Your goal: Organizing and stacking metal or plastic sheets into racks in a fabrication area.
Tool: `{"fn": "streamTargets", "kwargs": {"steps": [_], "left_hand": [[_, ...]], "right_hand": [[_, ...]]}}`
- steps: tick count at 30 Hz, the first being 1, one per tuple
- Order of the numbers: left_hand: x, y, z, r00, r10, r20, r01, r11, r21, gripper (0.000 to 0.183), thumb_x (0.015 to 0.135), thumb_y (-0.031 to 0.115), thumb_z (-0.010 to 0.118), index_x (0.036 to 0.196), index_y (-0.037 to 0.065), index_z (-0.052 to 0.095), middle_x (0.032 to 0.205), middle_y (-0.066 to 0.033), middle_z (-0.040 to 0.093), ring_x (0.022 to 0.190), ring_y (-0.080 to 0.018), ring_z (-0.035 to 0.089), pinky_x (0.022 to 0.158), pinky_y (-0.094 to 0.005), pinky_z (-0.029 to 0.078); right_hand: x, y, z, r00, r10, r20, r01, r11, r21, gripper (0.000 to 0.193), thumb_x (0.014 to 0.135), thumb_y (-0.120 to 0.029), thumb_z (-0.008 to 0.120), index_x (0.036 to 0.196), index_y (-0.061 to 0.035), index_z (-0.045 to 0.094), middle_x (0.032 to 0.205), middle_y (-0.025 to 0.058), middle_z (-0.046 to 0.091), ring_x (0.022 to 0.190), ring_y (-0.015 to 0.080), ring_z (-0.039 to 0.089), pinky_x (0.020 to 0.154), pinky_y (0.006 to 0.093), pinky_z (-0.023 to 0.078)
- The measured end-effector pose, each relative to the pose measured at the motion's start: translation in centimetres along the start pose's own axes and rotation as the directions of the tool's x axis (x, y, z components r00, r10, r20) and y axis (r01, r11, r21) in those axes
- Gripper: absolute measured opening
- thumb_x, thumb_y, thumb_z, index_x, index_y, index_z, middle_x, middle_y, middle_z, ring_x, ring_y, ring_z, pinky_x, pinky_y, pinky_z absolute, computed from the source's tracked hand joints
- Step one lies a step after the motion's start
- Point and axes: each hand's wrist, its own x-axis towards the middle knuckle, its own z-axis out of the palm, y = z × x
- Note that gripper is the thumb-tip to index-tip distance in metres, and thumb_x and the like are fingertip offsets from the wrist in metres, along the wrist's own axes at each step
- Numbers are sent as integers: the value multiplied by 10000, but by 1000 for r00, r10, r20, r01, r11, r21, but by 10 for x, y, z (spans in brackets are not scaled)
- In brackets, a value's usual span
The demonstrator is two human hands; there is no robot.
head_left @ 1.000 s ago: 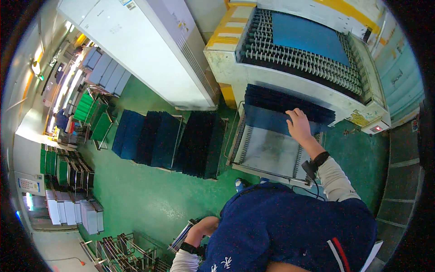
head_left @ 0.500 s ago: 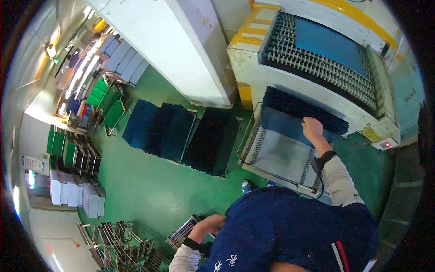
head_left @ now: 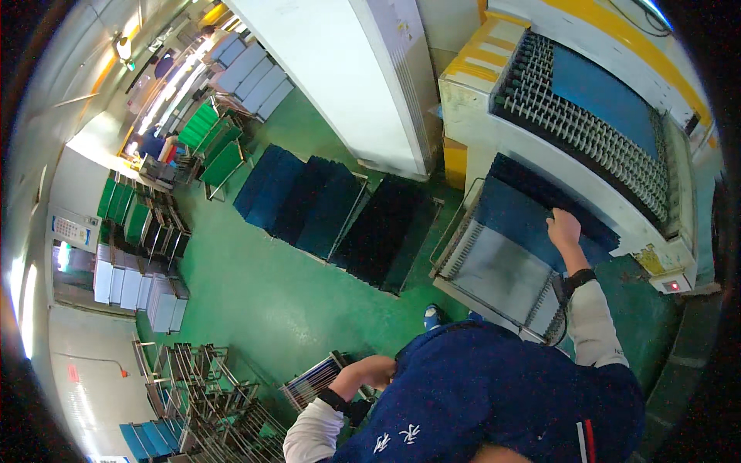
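My right hand [head_left: 564, 228] is closed on the upper edge of a dark blue panel [head_left: 513, 217], a thin flat sheet. That panel stands in a slotted metal rack [head_left: 455, 289], in front of a row of similar dark panels [head_left: 532, 189]. The near part of the rack shows its pale base and toothed side strips. My left hand [head_left: 378, 372] is down beside my waist, its fingers hidden against my dark blue shirt. Just beyond it is a small wire rack [head_left: 309, 382] on the floor.
A roller conveyor machine [head_left: 583, 139] carries a blue panel [head_left: 602, 96] behind the rack. Racks of dark panels [head_left: 309, 204] stand left on the green floor [head_left: 262, 285]. Bare metal racks [head_left: 204, 386] crowd the lower left. A white column [head_left: 347, 85] rises at the back.
The whole view has shifted, so the racks and machine sit farther right. My right hand stays at the panel's edge, and the panel now looks darker, closer to the row behind. My left hand remains by my waist.
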Motion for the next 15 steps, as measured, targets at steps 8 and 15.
{"fn": "streamTargets", "kwargs": {"steps": [8,15], "left_hand": [[13,-27,11,999,-19,38,28,972,-235,263,682,273,638,854,75,625,774,-180,623,724,-366,595,622,-416,469],[18,-34,8,997,-51,55,60,984,-167,322,667,317,674,873,77,617,796,-167,634,723,-346,595,633,-395,466]], "right_hand": [[-4,7,12,993,-52,-103,55,998,24,309,798,-218,625,1047,-35,608,982,167,633,925,334,600,781,433,472],[-1,11,15,994,-38,-101,38,999,6,251,790,-205,628,981,-43,609,942,160,629,896,338,597,756,438,471]]}}
